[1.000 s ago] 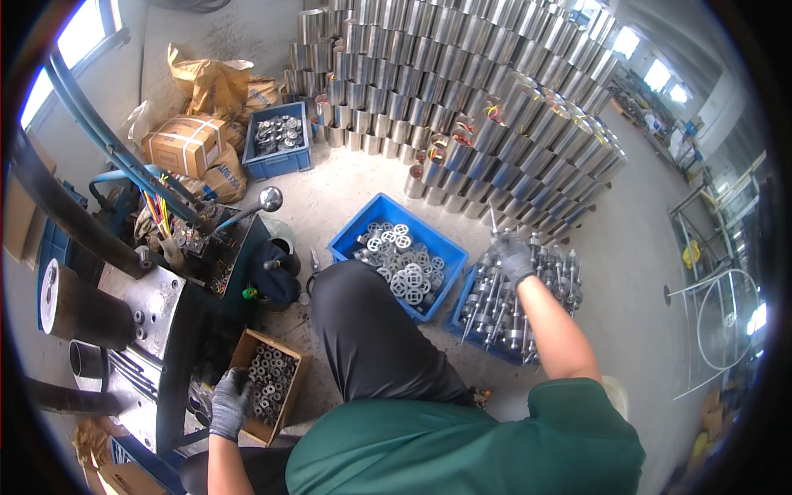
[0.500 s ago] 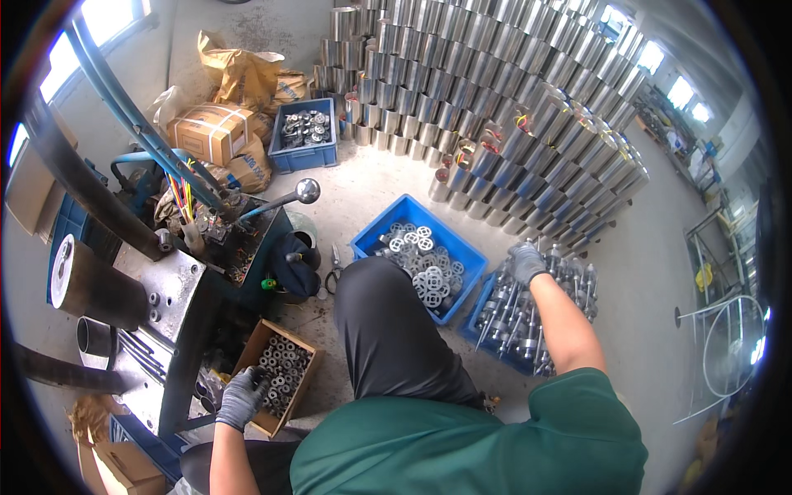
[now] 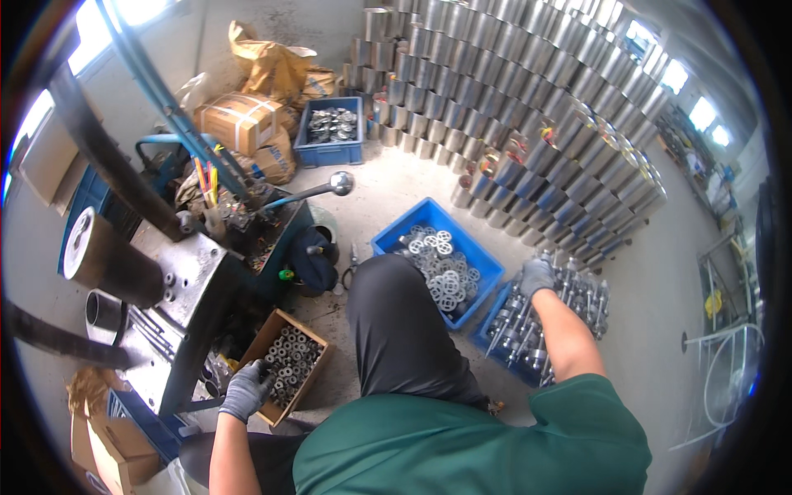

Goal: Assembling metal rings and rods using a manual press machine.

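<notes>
In a grey glove, my left hand (image 3: pixel 246 389) reaches over the left edge of a cardboard box (image 3: pixel 327 363) of small ring-shaped metal parts (image 3: pixel 294 356), like bearings. Its dark-tipped fingers are curled together; whatever they hold is too small to make out. On the other side, my gloved right hand (image 3: pixel 538 275) is closed around the upper end of a metal shaft among several shafts (image 3: pixel 528 330) piled in a blue crate (image 3: pixel 480 334). The hand itself covers the part gripped. My bent knee lies between the two containers.
A brighter blue bin (image 3: pixel 386 244) of round slotted metal plates (image 3: pixel 445 276) stands ahead of my knee. At left is a steel press bench (image 3: pixel 198 272) with a ball-ended lever (image 3: pixel 341 183). Shiny metal cylinders (image 3: pixel 495 91) are stacked high at the back. Another blue bin (image 3: pixel 330 155) holds metal parts.
The whole view has shifted, so most things sit farther right and slightly lower. Both hands stay at the same containers, with little movement of their own.
</notes>
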Motion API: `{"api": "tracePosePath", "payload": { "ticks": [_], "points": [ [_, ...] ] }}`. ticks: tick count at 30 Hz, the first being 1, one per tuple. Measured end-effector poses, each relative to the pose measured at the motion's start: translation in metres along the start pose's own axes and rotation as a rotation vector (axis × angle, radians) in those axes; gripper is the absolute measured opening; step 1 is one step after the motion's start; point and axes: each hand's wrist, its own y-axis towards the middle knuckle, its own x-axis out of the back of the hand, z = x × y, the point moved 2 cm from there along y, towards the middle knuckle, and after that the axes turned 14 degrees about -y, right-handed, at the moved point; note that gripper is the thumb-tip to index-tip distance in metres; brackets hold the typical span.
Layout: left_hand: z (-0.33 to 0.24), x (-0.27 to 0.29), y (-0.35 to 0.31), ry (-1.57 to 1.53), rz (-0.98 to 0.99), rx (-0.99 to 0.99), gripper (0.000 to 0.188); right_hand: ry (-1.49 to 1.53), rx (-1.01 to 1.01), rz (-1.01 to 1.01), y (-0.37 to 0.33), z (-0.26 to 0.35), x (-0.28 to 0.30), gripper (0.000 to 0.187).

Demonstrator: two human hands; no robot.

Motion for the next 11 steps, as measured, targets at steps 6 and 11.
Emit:
{"api": "tracePosePath", "payload": {
  "ticks": [6, 11],
  "points": [
    [-0.007, 0.000, -0.010, 0.051, 0.067, -0.009, 0.037, -0.149, -0.033, 0.054, -0.003, 0.002, -0.005, 0.027],
    [0.026, -0.003, -0.021, 0.059, -0.028, -0.083, 0.041, 0.024, 0.278, 0.015, 0.113, -0.097, -0.123, 0.059]
  ]
}}
